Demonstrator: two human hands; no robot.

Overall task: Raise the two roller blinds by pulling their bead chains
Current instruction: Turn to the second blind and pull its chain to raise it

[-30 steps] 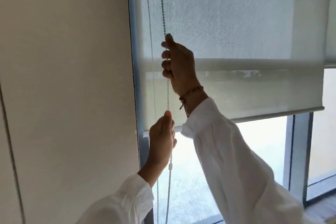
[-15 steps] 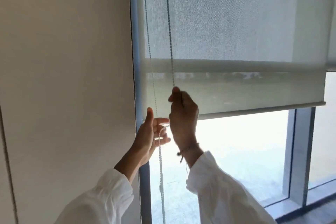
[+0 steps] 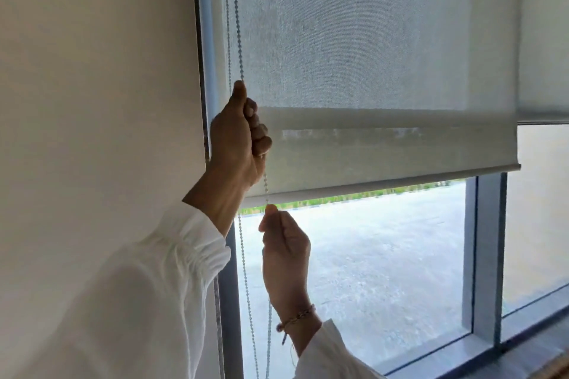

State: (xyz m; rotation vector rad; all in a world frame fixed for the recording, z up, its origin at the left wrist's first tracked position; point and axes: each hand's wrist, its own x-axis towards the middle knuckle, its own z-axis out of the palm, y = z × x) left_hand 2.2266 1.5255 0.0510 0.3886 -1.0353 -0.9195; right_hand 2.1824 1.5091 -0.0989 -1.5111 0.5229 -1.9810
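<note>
Daylit window (image 3: pixel 385 271) behind, roller blind (image 3: pixel 385 144) partly up. Your left hand (image 3: pixel 237 138) and right hand (image 3: pixel 284 249) both clench the bead chain (image 3: pixel 235 24). It looks light and slippery, so take hold around the beads.

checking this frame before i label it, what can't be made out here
- Head view: the top of the near roller blind and its roller are cut off by the upper edge.
- The second blind is cut by the right edge; its chain is out of view.
- The bead chain is hidden inside the left hand and behind the right hand; its lower loop runs off the bottom edge.
- Bracelet beads: too small.
</note>
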